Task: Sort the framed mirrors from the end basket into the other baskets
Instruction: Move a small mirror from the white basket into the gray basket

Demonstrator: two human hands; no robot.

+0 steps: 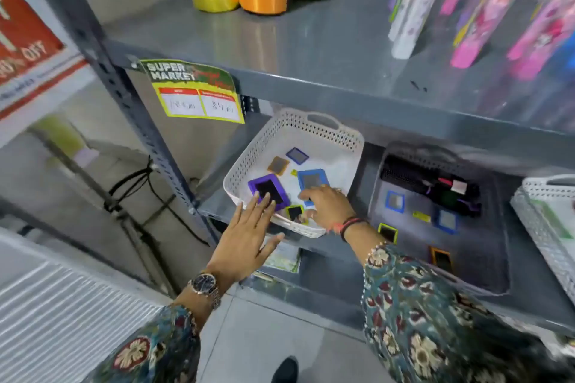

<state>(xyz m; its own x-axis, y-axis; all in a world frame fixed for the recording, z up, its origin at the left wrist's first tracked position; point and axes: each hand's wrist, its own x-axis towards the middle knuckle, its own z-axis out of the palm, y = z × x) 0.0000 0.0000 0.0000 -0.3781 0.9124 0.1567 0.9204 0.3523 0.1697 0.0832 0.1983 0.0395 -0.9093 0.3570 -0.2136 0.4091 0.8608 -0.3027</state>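
Both of your hands are at the white basket (348, 146) at the left end of the lower shelf (342, 270). Your left hand (245, 236) lies flat over its near rim, fingers (264, 200) spread, tips on the purple framed mirror (269, 191). Your right hand (326, 207) reaches into the basket with fingers curled down over the near edge of the blue framed mirror (312, 182); whether they already pinch it, I cannot tell. A small yellow-green mirror (295, 213) sits just between your hands, and an orange mirror (278, 165) and a blue-violet mirror (297, 155) lie farther back.

The basket appears to overhang the shelf edge, so pressing down on the near rim could tip it and spill the mirrors. Lifting the blue one carelessly may drag the small one out with it. The grey basket (485, 283) to the right already holds several mirrors; dropping one onto them could crack glass.
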